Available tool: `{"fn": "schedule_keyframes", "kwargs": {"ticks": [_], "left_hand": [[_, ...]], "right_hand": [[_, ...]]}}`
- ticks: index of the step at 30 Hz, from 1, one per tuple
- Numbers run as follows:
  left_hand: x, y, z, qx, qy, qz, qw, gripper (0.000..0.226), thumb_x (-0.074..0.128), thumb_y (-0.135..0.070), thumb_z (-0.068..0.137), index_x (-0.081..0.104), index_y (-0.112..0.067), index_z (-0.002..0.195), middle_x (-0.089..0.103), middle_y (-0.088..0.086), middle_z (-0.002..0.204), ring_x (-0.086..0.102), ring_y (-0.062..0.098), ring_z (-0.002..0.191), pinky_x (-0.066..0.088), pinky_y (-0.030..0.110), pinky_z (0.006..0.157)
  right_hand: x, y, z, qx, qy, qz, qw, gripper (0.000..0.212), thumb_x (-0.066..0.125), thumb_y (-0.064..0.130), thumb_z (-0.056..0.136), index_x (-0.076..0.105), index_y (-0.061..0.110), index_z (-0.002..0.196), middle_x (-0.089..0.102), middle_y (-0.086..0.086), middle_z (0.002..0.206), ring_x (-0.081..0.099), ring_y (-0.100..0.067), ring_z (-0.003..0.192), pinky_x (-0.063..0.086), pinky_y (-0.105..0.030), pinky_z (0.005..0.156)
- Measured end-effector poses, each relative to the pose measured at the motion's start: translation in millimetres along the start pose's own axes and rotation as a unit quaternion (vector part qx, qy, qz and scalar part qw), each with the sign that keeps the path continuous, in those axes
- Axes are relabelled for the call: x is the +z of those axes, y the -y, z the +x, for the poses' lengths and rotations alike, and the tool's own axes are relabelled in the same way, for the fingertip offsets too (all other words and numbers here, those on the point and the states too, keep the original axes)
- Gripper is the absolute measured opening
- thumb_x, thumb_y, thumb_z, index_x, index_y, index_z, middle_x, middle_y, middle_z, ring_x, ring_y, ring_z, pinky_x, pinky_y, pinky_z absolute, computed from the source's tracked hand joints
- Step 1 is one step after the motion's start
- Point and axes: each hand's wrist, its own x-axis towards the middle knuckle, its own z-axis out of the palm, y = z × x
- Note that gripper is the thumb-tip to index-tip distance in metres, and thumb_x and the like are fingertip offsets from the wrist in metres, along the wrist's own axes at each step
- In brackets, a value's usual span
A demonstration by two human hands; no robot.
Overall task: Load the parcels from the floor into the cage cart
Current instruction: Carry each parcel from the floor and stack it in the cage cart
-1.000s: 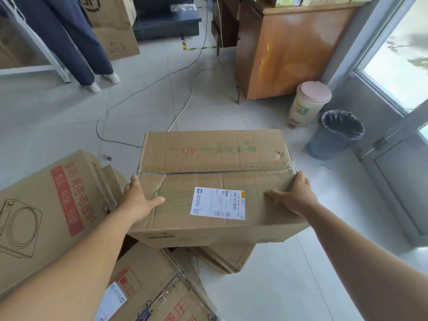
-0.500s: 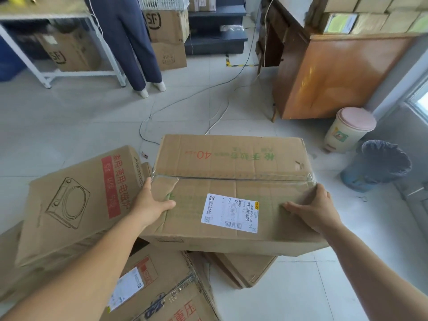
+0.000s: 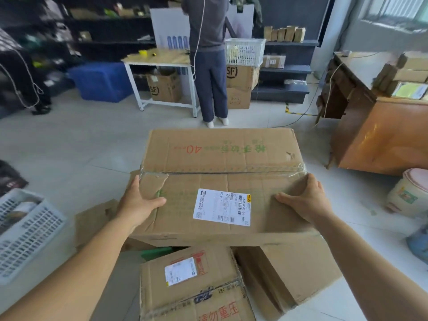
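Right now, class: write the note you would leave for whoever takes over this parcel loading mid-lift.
Left hand: grips the left end of the box, thumb on top.
Right hand: grips the right end the same way.
The box is held level in the air above the pile; its label faces up.
Two more parcels lie on the floor below: a labelled one and a plain one.
The cage cart is not in view, so nothing shows as loaded.
Left to do: carry this box to the cart, then fetch the others. A person stands ahead.
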Motion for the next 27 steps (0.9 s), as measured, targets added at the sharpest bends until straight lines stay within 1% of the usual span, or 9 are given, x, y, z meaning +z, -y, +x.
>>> {"fn": "schedule_keyframes", "kwargs": {"ticks": [3,6,10,14,17,18,21,25,27], "left_hand": [[-63,32,-24,-0.025,-0.049,-0.01,0.998,0.11,0.084,-0.028,0.07,0.013,-0.024,0.153,0.032,0.003,0.154,0.036,0.026,0.137,0.032,0.045,0.112],[-121,64,-53,-0.041,-0.091,-0.022,0.995,0.113,0.085,-0.038,0.062,0.017,-0.026,0.151,0.038,0.002,0.15,0.042,0.026,0.133,0.036,0.045,0.109],[-182,103,-100,-0.059,-0.15,-0.039,0.986,0.101,0.08,-0.018,0.076,0.014,-0.02,0.153,0.037,0.005,0.151,0.038,0.026,0.135,0.032,0.039,0.108],[-235,142,-146,-0.092,-0.208,-0.05,0.972,0.101,0.081,-0.021,0.075,0.016,-0.021,0.153,0.038,0.004,0.149,0.039,0.026,0.134,0.033,0.04,0.108],[-265,166,-180,-0.112,-0.258,-0.065,0.957,0.092,0.079,-0.014,0.076,0.023,-0.018,0.15,0.047,0.002,0.138,0.044,0.026,0.128,0.036,0.033,0.099],[-274,173,-191,-0.12,-0.271,-0.071,0.952,0.092,0.079,-0.013,0.077,0.023,-0.017,0.15,0.047,0.001,0.136,0.044,0.026,0.128,0.035,0.032,0.099],[-298,193,-227,-0.155,-0.315,-0.077,0.933,0.103,0.082,-0.021,0.074,0.016,-0.022,0.153,0.041,0.003,0.147,0.042,0.026,0.132,0.034,0.038,0.108],[-323,209,-283,-0.197,-0.38,-0.062,0.901,0.105,0.084,-0.031,0.069,0.02,-0.022,0.152,0.043,0.003,0.146,0.044,0.027,0.13,0.035,0.044,0.109],[-333,214,-312,-0.215,-0.413,-0.049,0.884,0.105,0.084,-0.038,0.064,0.025,-0.021,0.149,0.045,-0.001,0.143,0.046,0.027,0.127,0.037,0.042,0.105]], "right_hand": [[26,41,-30,-0.044,0.028,0.014,0.999,0.092,0.086,0.042,0.068,0.035,0.014,0.139,0.043,-0.007,0.14,0.048,-0.027,0.123,0.042,-0.042,0.096],[54,78,-62,-0.081,0.054,0.023,0.995,0.09,0.086,0.04,0.068,0.036,0.014,0.138,0.043,-0.007,0.14,0.048,-0.028,0.123,0.04,-0.039,0.094],[91,123,-105,-0.13,0.095,0.022,0.987,0.094,0.086,0.043,0.066,0.035,0.014,0.14,0.042,-0.008,0.141,0.048,-0.029,0.122,0.042,-0.041,0.093],[125,165,-145,-0.176,0.149,0.033,0.972,0.098,0.086,0.043,0.068,0.03,0.015,0.143,0.04,-0.007,0.143,0.046,-0.028,0.124,0.041,-0.041,0.095],[149,194,-171,-0.213,0.181,0.028,0.96,0.099,0.086,0.045,0.067,0.03,0.016,0.144,0.04,-0.008,0.143,0.045,-0.029,0.126,0.041,-0.045,0.1],[156,204,-179,-0.226,0.195,0.026,0.954,0.099,0.085,0.045,0.068,0.03,0.015,0.144,0.039,-0.008,0.143,0.043,-0.029,0.128,0.04,-0.045,0.101],[176,233,-203,-0.262,0.24,0.024,0.934,0.099,0.084,0.041,0.071,0.027,0.015,0.147,0.036,-0.008,0.145,0.043,-0.029,0.129,0.039,-0.045,0.101],[204,271,-236,-0.315,0.294,0.026,0.902,0.097,0.086,0.04,0.068,0.031,0.013,0.143,0.038,-0.009,0.142,0.045,-0.031,0.127,0.04,-0.048,0.104],[217,289,-258,-0.337,0.324,0.027,0.884,0.095,0.086,0.042,0.066,0.033,0.016,0.141,0.038,-0.006,0.141,0.045,-0.03,0.127,0.04,-0.049,0.104]]}}
